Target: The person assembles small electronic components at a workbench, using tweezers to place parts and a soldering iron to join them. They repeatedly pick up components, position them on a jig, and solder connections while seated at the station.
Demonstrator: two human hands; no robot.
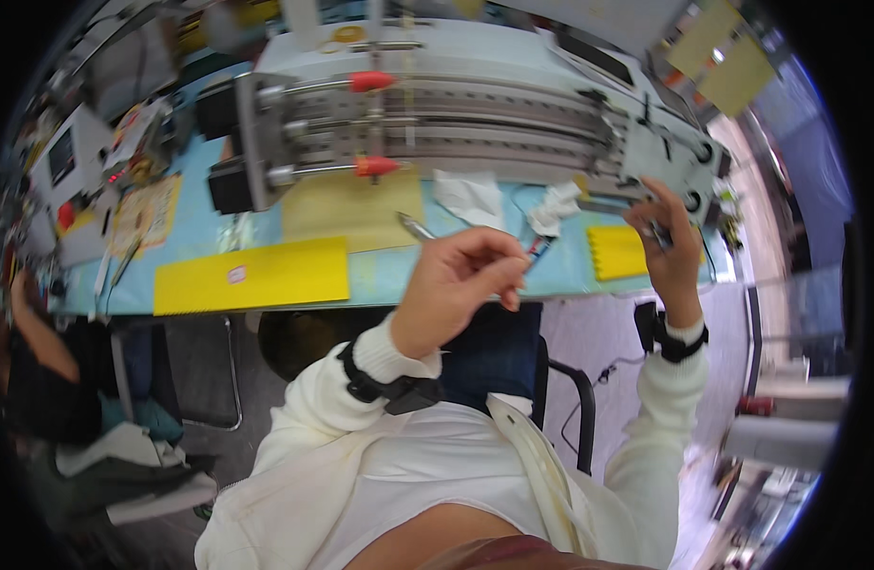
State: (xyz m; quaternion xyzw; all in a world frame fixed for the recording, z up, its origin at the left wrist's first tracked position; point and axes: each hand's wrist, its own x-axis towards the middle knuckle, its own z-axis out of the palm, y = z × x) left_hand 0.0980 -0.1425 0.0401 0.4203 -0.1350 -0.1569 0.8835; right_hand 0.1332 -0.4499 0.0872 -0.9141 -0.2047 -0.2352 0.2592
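Note:
My left hand [459, 287] is closed in a pinch above the table's front edge; whatever may be between the fingertips is too small to make out. Behind it show a grey pointed tip [414, 226] and a blue and red slim object [539, 249]; I cannot tell whether they are one tool. Up at the right, my right hand [672, 249] curls its fingers round a small dark metallic piece [660, 234]. That hand is close to the light end plate [670, 157] of a long metal rail machine [456, 128] with two red cone-shaped parts [375, 166].
Crumpled white tissues [470, 198] and a yellow spiral pad [615, 253] lie on the blue-covered table [380, 266]. A yellow sheet [256, 275] lies along its front edge at left. Another person's arm [42, 328] is at the far left. A chair armrest [581, 399] stands below.

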